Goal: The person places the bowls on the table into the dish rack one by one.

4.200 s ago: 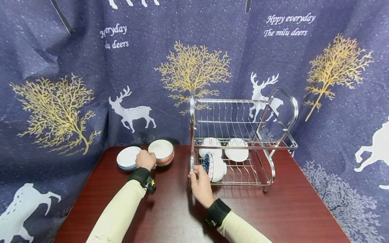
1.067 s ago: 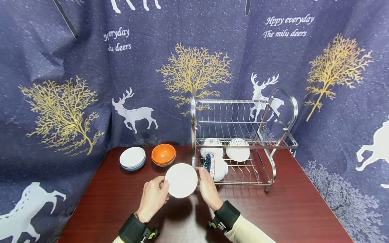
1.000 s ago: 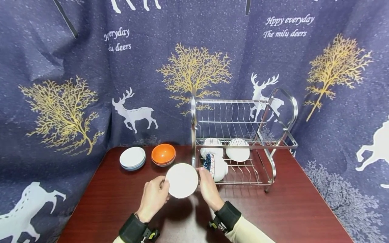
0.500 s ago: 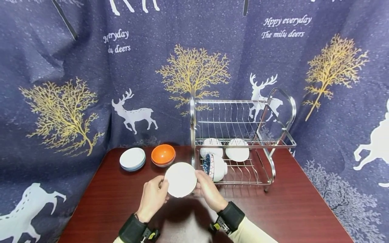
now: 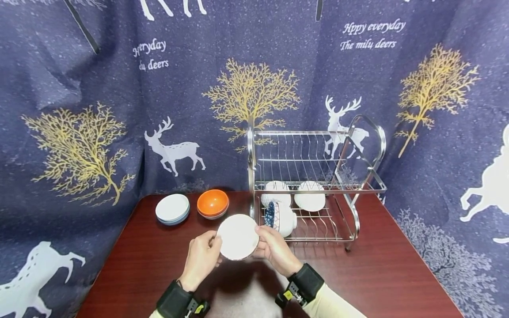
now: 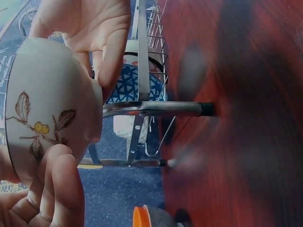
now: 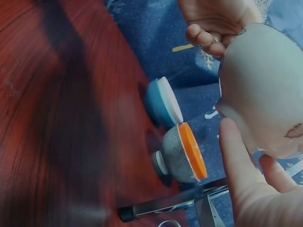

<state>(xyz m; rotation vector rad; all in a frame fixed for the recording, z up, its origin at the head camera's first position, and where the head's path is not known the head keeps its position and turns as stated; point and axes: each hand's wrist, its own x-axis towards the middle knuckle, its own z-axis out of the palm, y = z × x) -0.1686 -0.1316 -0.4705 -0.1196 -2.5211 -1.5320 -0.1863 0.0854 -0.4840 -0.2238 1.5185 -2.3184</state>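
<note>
Both hands hold one white bowl [image 5: 237, 236] above the dark red worktop [image 5: 377, 274], just in front of the left end of the wire dish rack [image 5: 314, 185]. The left hand [image 5: 203, 258] grips its left side, thumb at the rim and fingers [image 6: 59, 189] curled round the outer wall. The right hand [image 5: 276, 249] grips the right side, fingers [image 6: 111, 52] wrapped over the wall near the foot. In the head view only the plain white inside of the bowl shows. Its outside appears only in the wrist views, where the left one shows a brown leaf sprig with yellow berries, partly covered by the fingers.

Both wrist views are blurred over the worktop, and each cuts the bowl off at the frame edge, so its full outline is never seen from the side.

On the rack's lower shelf a blue-patterned bowl [image 5: 278, 217] stands on edge, just beside the held bowl. Two more white dishes [image 5: 310, 201] sit behind it, crossed by the upper shelf's wires, so their shapes are hard to make out.

At the far left of the worktop lie a stack of white plates [image 5: 172, 208] with a blue underside and, touching or just beside it, an orange bowl [image 5: 212, 203] that sits on another dish. How many pieces each pile holds cannot be told.
</note>
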